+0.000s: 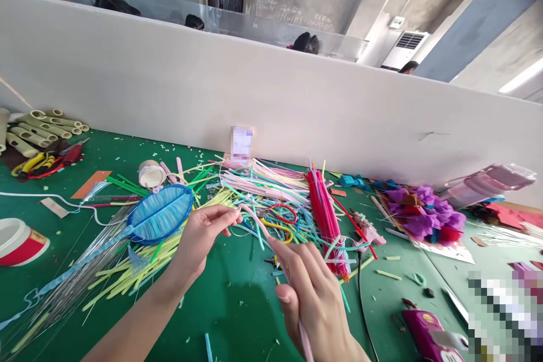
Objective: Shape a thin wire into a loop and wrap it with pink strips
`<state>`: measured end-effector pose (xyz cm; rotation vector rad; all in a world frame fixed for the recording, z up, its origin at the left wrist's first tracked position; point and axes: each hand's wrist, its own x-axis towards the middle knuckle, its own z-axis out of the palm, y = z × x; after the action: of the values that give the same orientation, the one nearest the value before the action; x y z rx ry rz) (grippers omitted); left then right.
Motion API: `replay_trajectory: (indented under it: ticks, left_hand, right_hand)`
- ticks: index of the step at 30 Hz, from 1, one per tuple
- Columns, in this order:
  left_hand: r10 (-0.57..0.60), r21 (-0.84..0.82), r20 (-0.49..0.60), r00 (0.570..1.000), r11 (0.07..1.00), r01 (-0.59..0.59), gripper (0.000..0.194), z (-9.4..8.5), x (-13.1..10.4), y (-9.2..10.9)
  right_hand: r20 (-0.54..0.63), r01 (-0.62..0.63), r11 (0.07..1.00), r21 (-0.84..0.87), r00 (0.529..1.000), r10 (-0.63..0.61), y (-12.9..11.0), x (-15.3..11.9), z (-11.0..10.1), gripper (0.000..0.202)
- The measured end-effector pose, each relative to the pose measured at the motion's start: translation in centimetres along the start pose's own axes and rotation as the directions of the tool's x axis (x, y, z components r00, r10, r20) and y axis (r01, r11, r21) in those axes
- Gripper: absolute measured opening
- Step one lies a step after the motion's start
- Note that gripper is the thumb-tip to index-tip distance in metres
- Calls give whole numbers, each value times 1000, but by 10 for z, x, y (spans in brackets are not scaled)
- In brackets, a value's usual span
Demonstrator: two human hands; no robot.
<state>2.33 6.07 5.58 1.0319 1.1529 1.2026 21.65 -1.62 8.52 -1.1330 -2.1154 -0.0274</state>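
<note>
A pink pipe cleaner (259, 223) runs between my two hands above the green table. My left hand (206, 232) is closed in a pinch at its far end, thumb and forefinger pressed together. My right hand (311, 280) is wrapped around its lower length, and the tail comes out below the palm. Left of my left hand lies a blue leaf-shaped piece (161, 214) with a long twisted stem. Beyond the hands, loose pipe cleaners (271, 184) in pink, yellow and teal lie heaped, with red-and-yellow-handled scissors (284, 215) among them.
A red pipe-cleaner bundle (324, 212) stands right of the heap, near a pink glue gun (368, 232) and its black cord. Purple flowers (418, 209) lie farther right. Pliers (51, 161) and bamboo tubes (40, 130) sit far left. A white partition (169, 85) closes the back.
</note>
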Motion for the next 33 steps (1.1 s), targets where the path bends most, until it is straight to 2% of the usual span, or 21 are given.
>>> replay_trajectory:
  ticks: [3,6,12,14,17,21,23,26,29,30,33]
  left_hand:
    - [32,-29,-39,999,999,-33,16,3,0,0]
    - [45,-68,-57,997,996,-49,15,7,0,-1]
    - [28,-181,-101,994,982,-46,14,9,-4,0]
    - [-3,-231,-105,994,973,-22,16,8,-4,1]
    - [-77,-308,-52,996,950,57,20,6,-4,1]
    - [-125,-343,-29,992,933,108,23,1,-4,0]
    - [-114,-312,-38,993,945,97,24,-1,-5,2]
    - [-101,-259,1,995,961,98,25,-4,-8,8]
    - [-96,-220,36,995,970,101,27,-8,-11,16]
    - [-80,-207,24,996,975,84,28,-9,-12,18]
    - [4,-156,-40,999,988,-10,26,-11,-12,21]
  right_hand:
    - [53,106,991,76,992,-110,-10,-2,2,41]
    - [72,191,980,52,978,-194,-16,-6,11,42]
    - [113,214,975,60,969,-219,-13,-14,22,40]
    - [111,198,974,110,971,-210,-10,-17,25,38]
    - [97,130,972,194,984,-151,-3,-22,32,34]
    - [56,-84,936,343,996,68,11,-28,34,39]
    - [84,-195,893,405,981,176,18,-28,26,39]
    - [251,-339,847,409,935,253,29,-22,7,29]
    - [394,-362,873,327,892,222,47,-13,-19,48]
    - [391,-329,894,305,899,198,53,-10,-28,49]
    - [192,-280,916,287,954,231,63,3,-52,38]
